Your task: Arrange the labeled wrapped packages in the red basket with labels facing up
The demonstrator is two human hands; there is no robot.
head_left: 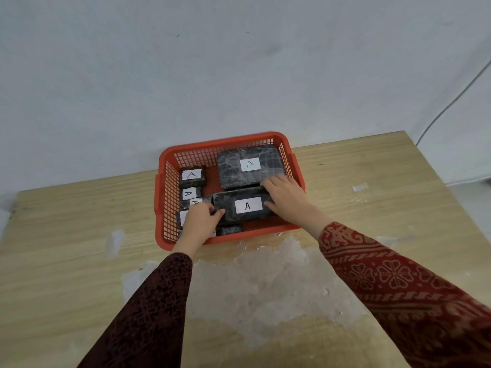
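Note:
A red mesh basket (162, 197) stands at the table's far edge. Inside, a large black wrapped package (249, 166) lies at the back right, its white "A" label up. In front of it a long black package (240, 207) also shows an "A" label. My left hand (200, 221) grips its left end and my right hand (287, 199) holds its right end. Small labelled packages (191, 176) are lined up along the basket's left side, labels up, and the nearest ones are partly hidden by my left hand. A small dark package (228, 230) lies at the front.
The wooden table (79, 235) has a large worn, whitish patch (265, 285) in front of the basket. A pale wall rises right behind the basket. A thin cable (451, 102) runs down the wall at the right. The table's right edge is near the basket.

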